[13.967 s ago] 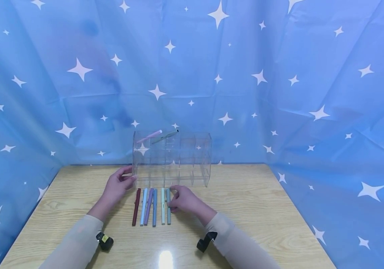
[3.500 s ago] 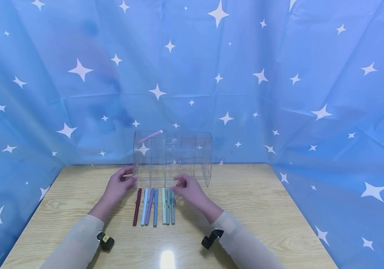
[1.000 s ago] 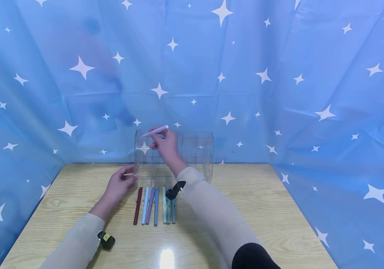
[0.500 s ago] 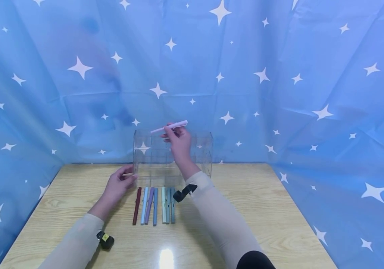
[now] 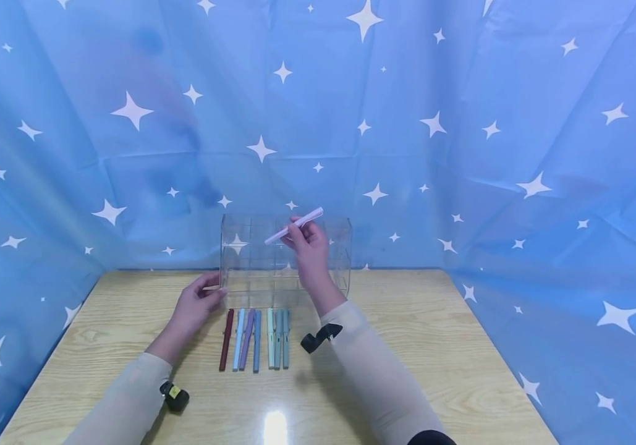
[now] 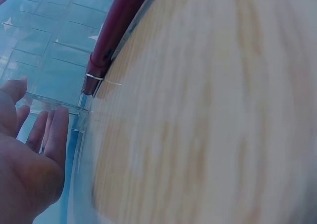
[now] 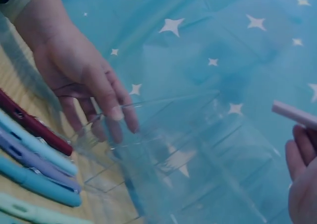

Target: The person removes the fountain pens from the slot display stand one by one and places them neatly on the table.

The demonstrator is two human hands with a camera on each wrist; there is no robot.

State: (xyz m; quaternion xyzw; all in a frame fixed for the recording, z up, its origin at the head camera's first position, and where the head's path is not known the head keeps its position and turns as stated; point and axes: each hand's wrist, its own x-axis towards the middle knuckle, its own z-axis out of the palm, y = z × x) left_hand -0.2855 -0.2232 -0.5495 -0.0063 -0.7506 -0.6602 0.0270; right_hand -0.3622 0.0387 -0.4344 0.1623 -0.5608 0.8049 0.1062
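My right hand [image 5: 312, 247] pinches a pale pink pen [image 5: 308, 217] between thumb and fingers, in front of the upper part of a clear acrylic organizer [image 5: 262, 281]. Tilted, the pen has its right end higher; part of it [image 7: 296, 113] shows at the right edge of the right wrist view. At the organizer's left side, my left hand [image 5: 198, 304] holds the side panel, thumb in front and fingers farther back. On the table before the organizer lie a dark red pen [image 5: 226, 340], a light blue pen [image 5: 238, 340], a purple pen [image 5: 246, 340] and a blue pen [image 5: 257, 341].
Right of the blue pen, a mint pen [image 5: 271, 339] and two teal pens, one of them the rightmost pen [image 5: 286, 339], lie close together. The wooden table [image 5: 407, 346] ends at a blue curtain [image 5: 490, 185] with white stars behind the organizer.
Earlier, a green pen left the organizer's top and joined the row. The pink pen has since been lifted from there; my right hand carries it rightward and now lower. My left hand stays put.
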